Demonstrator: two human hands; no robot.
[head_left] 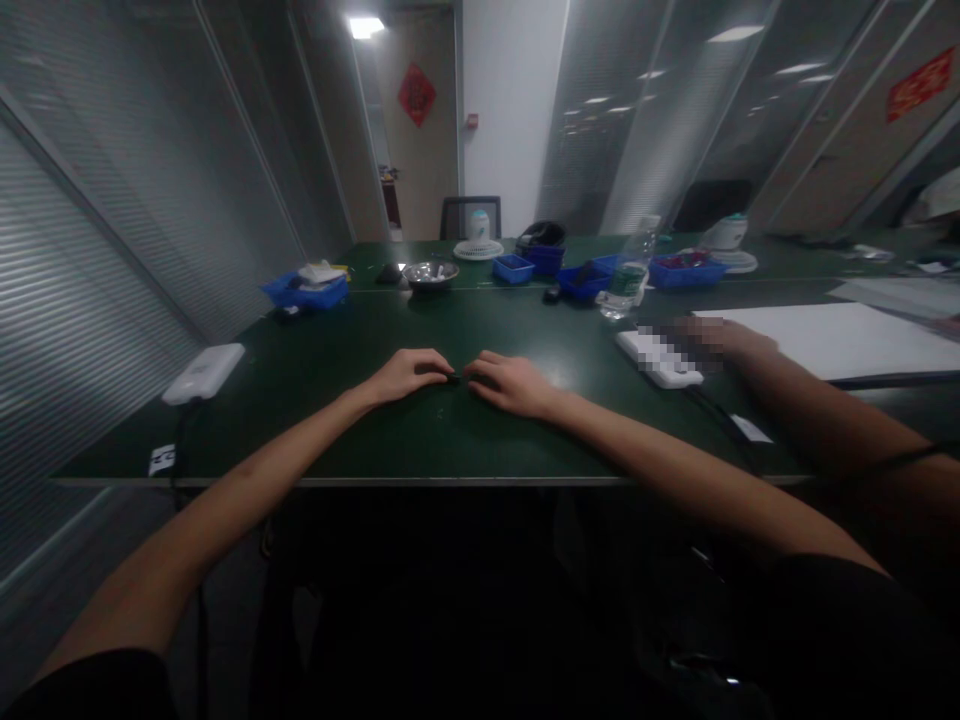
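Observation:
Low over the green table [360, 440], my left hand [405, 376] pinches a small black object [454, 379] between thumb and fingertips. Its kind is too small and dark to make out. Just to the right rests my right hand [514, 385], fingers curled and bunched, with the tips close to the black object. Whatever may be under those fingers is hidden.
A white power bank [202, 373] with a cable lies left; another white device [660, 360] lies right, under another person's hand [731, 340]. Behind stand a metal bowl [430, 276], a plastic bottle [630, 270], blue trays [307, 290] and a small fan [478, 248].

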